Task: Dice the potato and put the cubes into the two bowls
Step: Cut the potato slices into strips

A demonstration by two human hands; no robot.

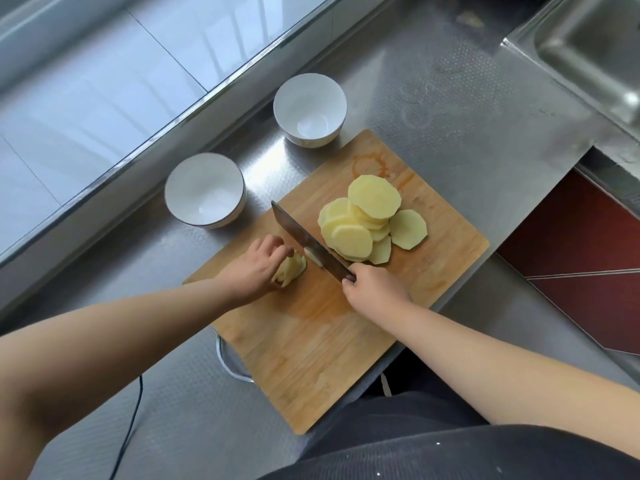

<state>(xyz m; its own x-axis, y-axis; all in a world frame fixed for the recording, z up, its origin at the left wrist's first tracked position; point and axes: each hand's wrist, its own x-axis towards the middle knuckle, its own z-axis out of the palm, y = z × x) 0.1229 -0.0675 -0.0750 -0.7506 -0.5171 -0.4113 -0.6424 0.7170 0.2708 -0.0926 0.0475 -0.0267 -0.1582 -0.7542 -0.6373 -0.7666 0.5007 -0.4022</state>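
I see the right hand [375, 292] wrapped tight round the handle of the cleaver [308, 245], grip closed on it. Blade runs diagonally up-left across the cutting board [311, 358], edge down on the wood.

Left hand [258, 268] sits just left of the blade, fingers curled over a small stack of potato pieces [291, 268], grip holding it down against the board. One pale cut piece [313, 256] lies against the blade's left face, between blade and stack.

Pile of round potato slices [367, 223] lies on the board on the far side of the blade, overlapping, nearest ones touching or almost touching the blade. One slice [408, 229] lies flat at the pile's right edge.

Two white bowls on the steel table [467, 140] beyond the board: left bowl [205, 190] just off the board's left corner, far bowl [310, 109] just beside the board's top edge. No cubes in either.

Sink [588, 53] at top right. Black cable [133, 420] trails across the table at lower left.
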